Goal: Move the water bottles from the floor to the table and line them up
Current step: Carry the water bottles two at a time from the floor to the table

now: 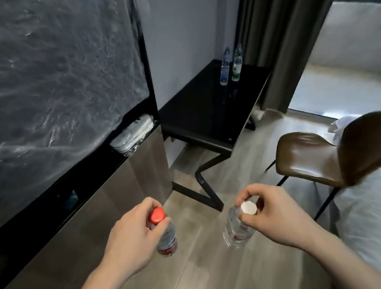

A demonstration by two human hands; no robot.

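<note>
A clear red-capped bottle [166, 234] with a red label hangs upright at lower centre-left, held by its neck above the wooden floor. Just right of it hangs a clear white-capped bottle [236, 230], also upright. At upper centre-right, a blue-labelled bottle [224, 68] and a green-labelled bottle [236, 64] stand side by side on the black table [204, 108].

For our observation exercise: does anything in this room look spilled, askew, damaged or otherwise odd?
Nothing stands out. Two clear plastic bottles stand upright, side by side, on the black table. The left hand holds a red-capped clear bottle, the right hand a white-capped clear bottle, both capped. No spill shows.
</note>
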